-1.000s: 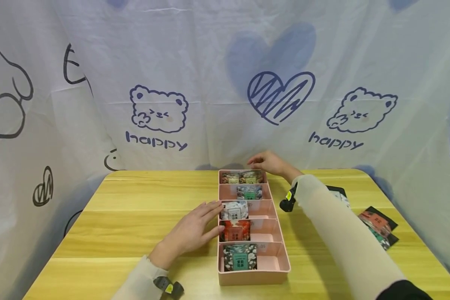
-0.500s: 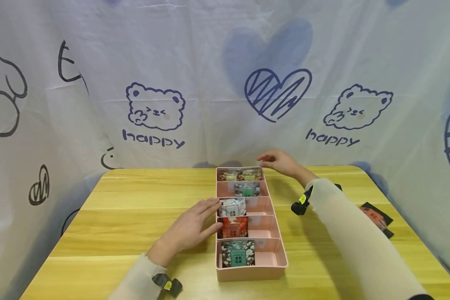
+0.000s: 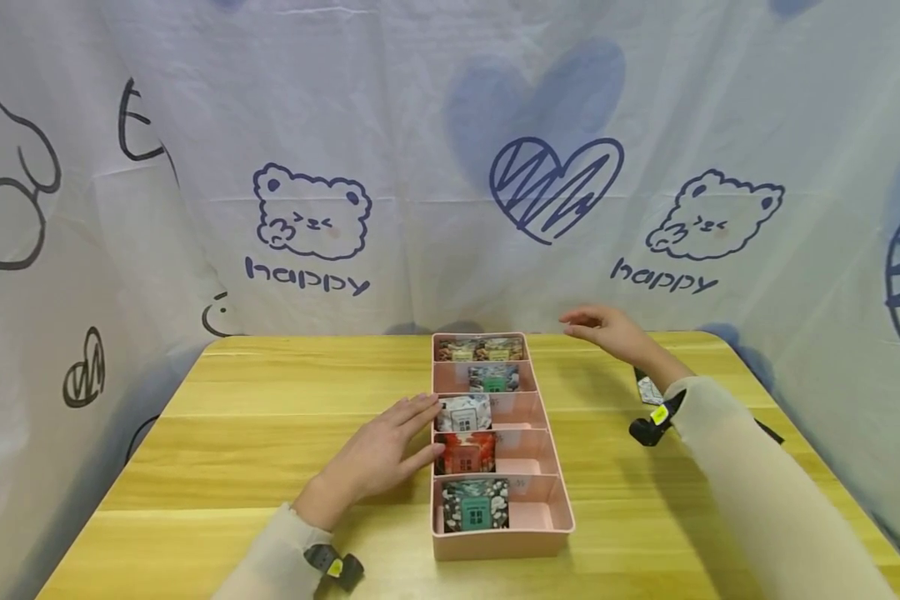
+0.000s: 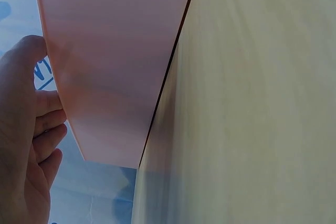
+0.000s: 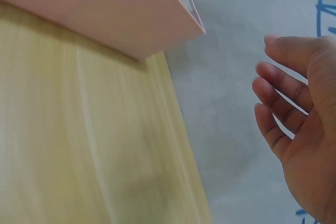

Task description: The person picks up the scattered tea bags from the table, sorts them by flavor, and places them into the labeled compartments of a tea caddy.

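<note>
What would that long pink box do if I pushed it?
The pink box would probably slide, not roll, because it rests flat on the table. It looks fairly stiff, since its walls and dividers stand straight. Packets inside might shift, with room beside some.

Printed pale cloth point(image 3: 420, 108) behind wooden table point(image 3: 292, 375)
</note>
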Demonstrator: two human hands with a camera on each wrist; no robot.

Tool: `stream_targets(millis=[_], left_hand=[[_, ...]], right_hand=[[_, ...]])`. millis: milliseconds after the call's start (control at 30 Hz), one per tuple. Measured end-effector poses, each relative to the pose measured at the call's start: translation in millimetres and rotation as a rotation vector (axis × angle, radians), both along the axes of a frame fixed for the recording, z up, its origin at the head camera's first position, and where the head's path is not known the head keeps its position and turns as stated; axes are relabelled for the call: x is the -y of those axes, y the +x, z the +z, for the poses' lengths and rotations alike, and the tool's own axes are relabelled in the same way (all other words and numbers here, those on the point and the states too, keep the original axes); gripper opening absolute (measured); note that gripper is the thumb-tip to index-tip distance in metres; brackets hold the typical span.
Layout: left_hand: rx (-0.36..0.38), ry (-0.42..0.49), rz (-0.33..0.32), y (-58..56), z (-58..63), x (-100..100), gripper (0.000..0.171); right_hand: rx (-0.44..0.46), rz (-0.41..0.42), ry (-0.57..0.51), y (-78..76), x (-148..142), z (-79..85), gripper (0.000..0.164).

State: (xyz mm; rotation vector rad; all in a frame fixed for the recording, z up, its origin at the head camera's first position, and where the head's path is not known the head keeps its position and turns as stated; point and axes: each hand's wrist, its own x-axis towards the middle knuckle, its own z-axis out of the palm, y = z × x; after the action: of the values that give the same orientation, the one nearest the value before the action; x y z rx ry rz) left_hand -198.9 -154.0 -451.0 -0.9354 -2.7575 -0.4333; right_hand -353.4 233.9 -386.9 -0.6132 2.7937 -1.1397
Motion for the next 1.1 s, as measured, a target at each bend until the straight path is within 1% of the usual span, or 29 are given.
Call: stream_targets(millis=[233,333,433,633,867,1033,1100], left_hand=[[0.013,0.004,-0.001,0.2,1.7,0,0.071],[0.013,0.009,-0.003,0.0,2.0,0,0.070],[0.008,0.007,-0.006,-0.4,1.6,0,0.070],[0.010,0.003,-0.014,-0.7,1.1,0,0.068],[0.010,0.007,-0.010,1.0,1.6,0,0.067],[0.013,0.004,-0.004,1.4,1.4,0,0.068],[0.016,0.003,-0.002,1.5,1.2,0,0.069]], right_hand=[[-0.035,-0.011,0.034,10.2,-34,-5.7,0.044],[-0.029,-0.026,0.040,12.7,-48,-10.5,0.048],[-0.034,-0.043,0.037,15.2,-62,-16.1,0.047],[-0.014,-0.114,0.024,26.6,-85,-28.6,0.047],[-0.059,-0.192,0.081,41.4,-104,-44.1,0.048],[-0.025,-0.241,0.092,48.3,-118,-59.2,0.053],[0.014,-0.264,0.077,49.8,-123,-65.1,0.057]])
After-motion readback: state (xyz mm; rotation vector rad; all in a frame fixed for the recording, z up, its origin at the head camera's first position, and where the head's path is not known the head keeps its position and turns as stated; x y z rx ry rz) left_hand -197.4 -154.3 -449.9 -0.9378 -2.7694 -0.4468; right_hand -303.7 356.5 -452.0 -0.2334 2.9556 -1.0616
